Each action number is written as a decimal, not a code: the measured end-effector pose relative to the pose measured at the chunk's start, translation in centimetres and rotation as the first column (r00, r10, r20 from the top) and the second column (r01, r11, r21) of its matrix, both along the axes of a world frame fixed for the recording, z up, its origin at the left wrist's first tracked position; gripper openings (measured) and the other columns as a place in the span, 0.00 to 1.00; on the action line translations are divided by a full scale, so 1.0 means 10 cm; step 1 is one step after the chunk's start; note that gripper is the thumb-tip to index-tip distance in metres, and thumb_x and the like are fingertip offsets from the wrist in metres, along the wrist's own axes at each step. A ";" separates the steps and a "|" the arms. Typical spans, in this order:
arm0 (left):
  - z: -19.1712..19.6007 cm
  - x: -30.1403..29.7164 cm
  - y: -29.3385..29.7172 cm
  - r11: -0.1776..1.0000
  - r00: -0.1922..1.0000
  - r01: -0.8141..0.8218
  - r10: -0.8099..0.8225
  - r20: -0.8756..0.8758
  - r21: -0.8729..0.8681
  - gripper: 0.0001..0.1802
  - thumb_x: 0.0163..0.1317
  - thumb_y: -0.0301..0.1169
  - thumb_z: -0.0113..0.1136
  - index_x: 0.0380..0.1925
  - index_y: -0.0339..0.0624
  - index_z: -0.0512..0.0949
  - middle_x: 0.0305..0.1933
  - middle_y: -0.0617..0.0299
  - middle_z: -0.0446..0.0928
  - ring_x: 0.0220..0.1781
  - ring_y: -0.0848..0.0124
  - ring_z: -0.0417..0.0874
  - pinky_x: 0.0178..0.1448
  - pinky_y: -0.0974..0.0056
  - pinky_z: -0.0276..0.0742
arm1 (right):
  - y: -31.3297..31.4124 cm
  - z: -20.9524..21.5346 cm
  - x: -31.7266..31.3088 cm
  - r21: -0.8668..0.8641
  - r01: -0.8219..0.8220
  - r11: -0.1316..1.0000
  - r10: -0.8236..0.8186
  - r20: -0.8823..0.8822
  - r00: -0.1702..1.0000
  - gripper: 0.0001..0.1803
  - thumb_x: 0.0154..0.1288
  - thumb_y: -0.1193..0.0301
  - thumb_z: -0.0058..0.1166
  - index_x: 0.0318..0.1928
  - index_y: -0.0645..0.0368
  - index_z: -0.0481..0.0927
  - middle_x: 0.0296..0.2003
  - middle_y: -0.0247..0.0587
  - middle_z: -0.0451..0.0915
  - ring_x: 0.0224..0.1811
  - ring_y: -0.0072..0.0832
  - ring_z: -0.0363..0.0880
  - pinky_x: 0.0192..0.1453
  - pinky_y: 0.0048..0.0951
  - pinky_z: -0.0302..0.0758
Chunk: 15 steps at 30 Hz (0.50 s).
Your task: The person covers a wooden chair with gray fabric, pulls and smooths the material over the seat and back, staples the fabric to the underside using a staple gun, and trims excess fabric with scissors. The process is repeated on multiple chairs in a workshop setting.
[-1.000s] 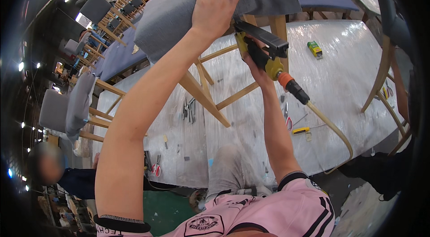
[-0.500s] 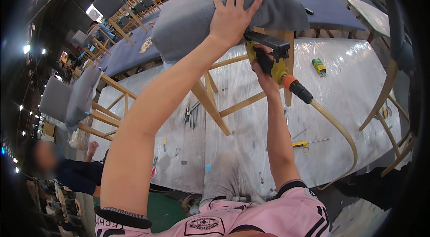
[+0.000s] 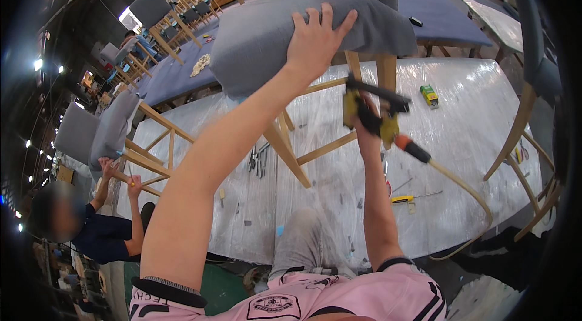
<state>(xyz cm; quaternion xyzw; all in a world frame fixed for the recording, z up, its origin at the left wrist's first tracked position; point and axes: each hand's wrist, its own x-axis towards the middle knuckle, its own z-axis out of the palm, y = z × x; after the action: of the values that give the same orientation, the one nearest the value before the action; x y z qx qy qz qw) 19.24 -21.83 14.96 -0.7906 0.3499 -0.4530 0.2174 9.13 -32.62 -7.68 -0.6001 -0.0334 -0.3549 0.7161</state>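
A dining chair with a grey fabric seat [image 3: 254,33] and light wooden legs stands in front of me. Spread over the side of the seat, my left hand [image 3: 312,45] presses on the grey cloth with its fingers apart. My right hand [image 3: 367,116] is wrapped round a yellow and black pneumatic staple gun [image 3: 388,124], below the seat and apart from it. A tan air hose [image 3: 464,184] runs from the gun's orange fitting toward the table's near edge. Loose cloth hangs over the seat's right edge.
The chair stands on a plastic-wrapped table [image 3: 339,200]. On it lie a green and yellow box [image 3: 429,96], a yellow screwdriver [image 3: 403,199] and several dark metal tools [image 3: 257,160]. Another chair [image 3: 527,96] stands at right. A co-worker [image 3: 106,233] handles a grey chair [image 3: 115,127] at left.
My right hand has drawn the staple gun down and away from the seat's underside. My left hand stays on the seat. The co-worker's hands have come up to the other chair.
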 end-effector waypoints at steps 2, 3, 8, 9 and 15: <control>-0.10 -0.11 0.06 1.000 1.000 -0.017 0.017 0.021 0.007 0.50 0.58 0.37 0.69 0.80 0.65 0.57 0.69 0.44 0.66 0.60 0.48 0.73 0.62 0.34 0.70 | 0.02 -0.60 -0.51 0.122 -0.076 0.990 0.095 -0.164 0.982 0.37 0.65 0.79 0.58 0.75 0.63 0.66 0.70 0.44 0.71 0.74 0.31 0.66 0.78 0.32 0.60; -0.11 -0.18 0.04 1.000 0.999 -0.010 0.009 0.032 0.009 0.49 0.59 0.37 0.68 0.80 0.65 0.57 0.69 0.44 0.66 0.60 0.47 0.73 0.62 0.34 0.70 | 0.05 -1.05 -0.79 0.294 -0.071 0.953 0.134 -0.202 0.970 0.40 0.65 0.75 0.58 0.77 0.63 0.63 0.68 0.41 0.73 0.68 0.26 0.70 0.72 0.29 0.66; -0.20 -0.39 -0.06 0.999 0.999 -0.043 0.043 0.022 0.003 0.44 0.63 0.38 0.64 0.80 0.65 0.59 0.68 0.42 0.67 0.60 0.46 0.72 0.61 0.33 0.69 | 0.19 -2.64 -2.45 0.681 0.217 0.700 0.343 -0.587 0.733 0.27 0.62 0.77 0.61 0.63 0.61 0.76 0.51 0.39 0.82 0.52 0.32 0.84 0.54 0.36 0.83; -0.23 -0.42 -0.14 0.999 0.999 -0.036 0.036 0.024 -0.013 0.42 0.64 0.38 0.63 0.79 0.65 0.60 0.68 0.42 0.67 0.60 0.46 0.72 0.61 0.33 0.69 | 0.23 -2.95 -2.69 0.676 0.312 0.667 0.357 -0.658 0.663 0.24 0.63 0.76 0.60 0.61 0.62 0.77 0.49 0.39 0.83 0.49 0.33 0.84 0.52 0.37 0.84; -0.28 -0.73 -0.59 0.996 0.999 -0.011 0.015 0.046 -0.088 0.35 0.69 0.40 0.55 0.77 0.63 0.64 0.67 0.39 0.68 0.61 0.42 0.72 0.61 0.31 0.68 | 0.54 -4.10 -3.51 0.894 0.314 0.318 0.599 -0.447 0.664 0.24 0.73 0.65 0.54 0.64 0.63 0.73 0.56 0.48 0.81 0.55 0.43 0.82 0.61 0.48 0.80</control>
<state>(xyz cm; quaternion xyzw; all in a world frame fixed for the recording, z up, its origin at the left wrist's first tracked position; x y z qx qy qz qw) 11.93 -27.73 12.20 -0.7908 0.3193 -0.4849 0.1937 -25.92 -27.21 -48.66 -0.1508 0.4043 0.0399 0.9012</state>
